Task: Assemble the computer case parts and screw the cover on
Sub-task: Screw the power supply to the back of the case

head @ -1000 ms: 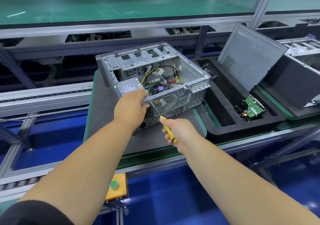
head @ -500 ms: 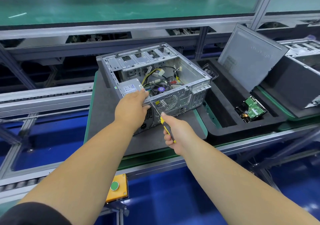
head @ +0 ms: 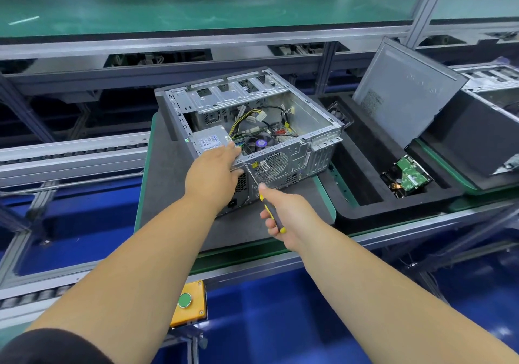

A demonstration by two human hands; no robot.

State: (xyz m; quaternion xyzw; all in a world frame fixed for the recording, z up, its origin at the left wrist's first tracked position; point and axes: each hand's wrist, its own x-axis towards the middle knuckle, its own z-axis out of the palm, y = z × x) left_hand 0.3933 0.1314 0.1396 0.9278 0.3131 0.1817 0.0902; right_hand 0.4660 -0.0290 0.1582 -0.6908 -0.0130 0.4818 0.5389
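An open silver computer case [head: 314, 122] lies on its side on a grey mat [head: 165, 184], its inside with power supply, fan and cables facing up. My left hand [head: 213, 172] grips the case's near top rim beside the power supply, thumb on the rear panel. In my right hand [head: 286, 212] is a yellow-and-black screwdriver [head: 273, 215]; its shaft points up-left and the tip meets the rear panel's upper edge next to my left thumb. The grey side cover [head: 404, 94] leans upright in the black foam tray on the right.
A black foam tray [head: 362, 184] to the right holds a green hard drive board [head: 410, 177]. Another case stands at the far right [head: 477, 127]. A yellow box with a green button [head: 186, 302] hangs below the bench edge. A roller conveyor runs on the left.
My right hand has moved up toward the case, bringing the screwdriver tip onto the rear panel's top edge. My left hand stays on the rim.
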